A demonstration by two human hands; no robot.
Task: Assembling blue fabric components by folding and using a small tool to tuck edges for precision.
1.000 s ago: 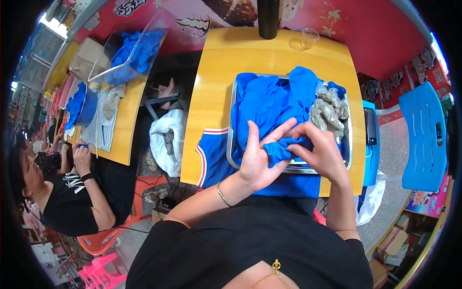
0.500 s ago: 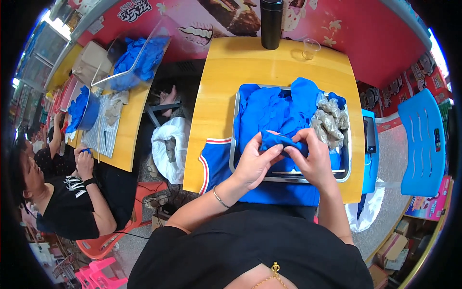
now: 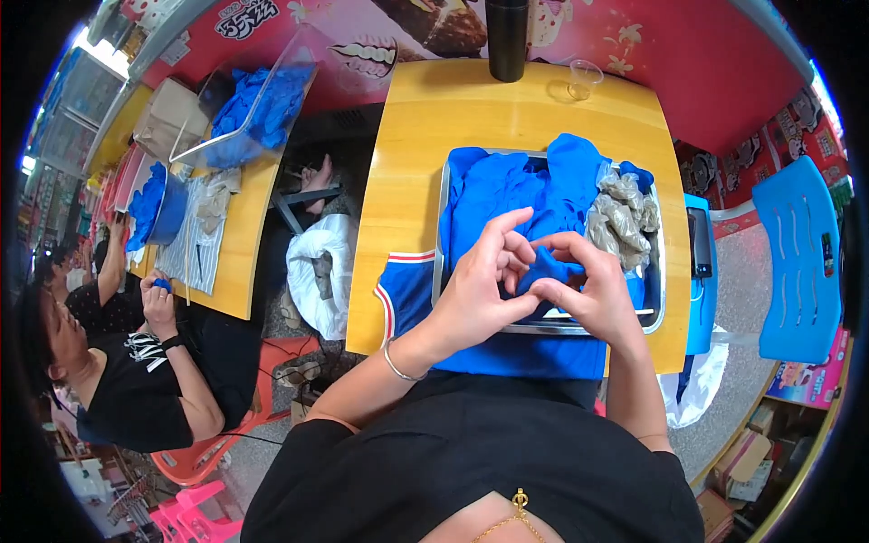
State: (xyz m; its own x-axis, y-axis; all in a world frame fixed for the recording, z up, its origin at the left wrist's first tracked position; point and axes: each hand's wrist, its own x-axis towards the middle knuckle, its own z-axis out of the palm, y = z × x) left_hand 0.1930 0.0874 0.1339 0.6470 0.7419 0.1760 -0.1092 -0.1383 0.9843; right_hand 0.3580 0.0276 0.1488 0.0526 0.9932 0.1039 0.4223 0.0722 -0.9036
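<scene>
In front of my chest, above a metal tray [image 3: 662, 264], both hands meet around a small bunched piece of blue cloth [image 3: 549, 266]. My right hand [image 3: 597, 282] curls its thumb and fingers about the cloth. My left hand [image 3: 484, 288] is beside it with the index finger raised and the fingers apart; its thumb points toward the cloth. Soft blue cloth pieces [image 3: 493, 195] are heaped in the tray. At the tray's right side lie crumpled greyish-brown bundles [image 3: 620, 220]. Part of the cloth is hidden behind my fingers.
A blue garment with striped trim [image 3: 405, 288] lies beneath the tray on the yellow table [image 3: 380, 190]. At the back stand a black bottle [image 3: 507, 41] and a clear cup [image 3: 584, 80]. Left, a co-worker [image 3: 149, 389] sits by another table; a blue chair [image 3: 798, 262] is right.
My left hand has loosened from the cloth and spread its fingers, index finger lifting. The cloth, stretched between both hands before, is now bunched at my right hand.
</scene>
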